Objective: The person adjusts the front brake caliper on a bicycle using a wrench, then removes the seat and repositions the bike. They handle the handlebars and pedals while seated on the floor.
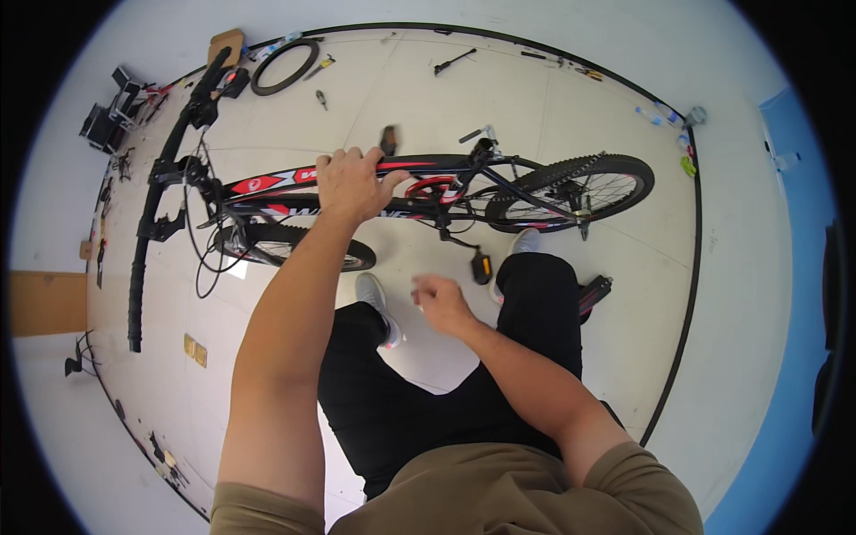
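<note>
A black, red and white bicycle frame (267, 185) stretches across in front of me, its handlebar (153, 209) at the left. My left hand (350, 185) rests over the top tube, fingers curled round it and thumb out to the right. Between my knees, on the near side of the bicycle, hovers my right hand (443, 305), apart from the frame. Its fingers are curled in, with the tips blurred; whatever they may hold cannot be made out. Close to it are a pedal (481, 267) and the red chainring (437, 188). No saddle shows above the seat tube (482, 150).
The front wheel (357, 256) and rear wheel (637, 183) flank my feet. Beyond the bicycle lie a loose tyre (285, 68), a screwdriver (322, 100), pliers (589, 74) and plastic bottles (649, 116). A black-and-red object (595, 294) is partly hidden by my right leg.
</note>
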`<state>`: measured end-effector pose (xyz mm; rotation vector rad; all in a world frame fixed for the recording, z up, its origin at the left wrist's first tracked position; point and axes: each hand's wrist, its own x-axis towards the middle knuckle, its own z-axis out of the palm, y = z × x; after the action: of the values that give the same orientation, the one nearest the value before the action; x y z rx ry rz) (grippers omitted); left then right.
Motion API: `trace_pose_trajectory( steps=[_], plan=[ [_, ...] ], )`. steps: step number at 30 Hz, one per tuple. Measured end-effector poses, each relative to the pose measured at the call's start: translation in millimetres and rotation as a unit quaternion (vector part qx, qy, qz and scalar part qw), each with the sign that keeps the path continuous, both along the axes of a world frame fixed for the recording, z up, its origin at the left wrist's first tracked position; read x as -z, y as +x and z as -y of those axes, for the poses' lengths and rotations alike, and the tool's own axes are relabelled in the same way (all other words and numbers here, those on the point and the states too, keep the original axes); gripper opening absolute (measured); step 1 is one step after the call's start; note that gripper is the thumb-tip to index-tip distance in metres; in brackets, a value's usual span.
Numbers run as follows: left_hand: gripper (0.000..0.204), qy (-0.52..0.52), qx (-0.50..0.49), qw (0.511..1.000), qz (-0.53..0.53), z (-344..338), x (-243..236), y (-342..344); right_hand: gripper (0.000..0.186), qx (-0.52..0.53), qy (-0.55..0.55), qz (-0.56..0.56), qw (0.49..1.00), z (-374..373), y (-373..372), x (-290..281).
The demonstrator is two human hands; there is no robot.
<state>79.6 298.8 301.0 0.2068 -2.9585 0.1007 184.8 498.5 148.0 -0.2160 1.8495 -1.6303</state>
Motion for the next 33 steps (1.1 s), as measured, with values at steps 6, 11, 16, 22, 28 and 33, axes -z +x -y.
trace_pose_trajectory(
  steps=[6,11,16,22,28,33],
  plan=[
    [0.051,-0.008,0.029,0.998,-0.058,2,2,5,0.052,0.387,-0.019,-0.208,0.898,-40,-113,-16],
    [0.055,-0.014,0.024,0.999,-0.043,-9,-6,2,0.034,0.57,-0.148,0.245,0.77,-89,-178,11],
    [0.055,0.003,0.028,0.999,-0.047,-8,-5,-2,0.021,0.522,-0.348,0.373,0.683,-86,-202,13],
    [0.053,-0.017,0.054,0.992,-0.117,-4,3,-5,0.027,0.499,-0.362,0.406,0.674,-87,-216,13],
    [0.048,-0.032,0.073,0.989,-0.121,-3,5,-6,0.03,0.47,-0.353,0.406,0.699,-89,-217,14],
    [0.047,-0.043,0.079,0.989,-0.118,-7,4,-8,0.027,0.454,-0.334,0.417,0.713,-90,-219,16]
  ],
)
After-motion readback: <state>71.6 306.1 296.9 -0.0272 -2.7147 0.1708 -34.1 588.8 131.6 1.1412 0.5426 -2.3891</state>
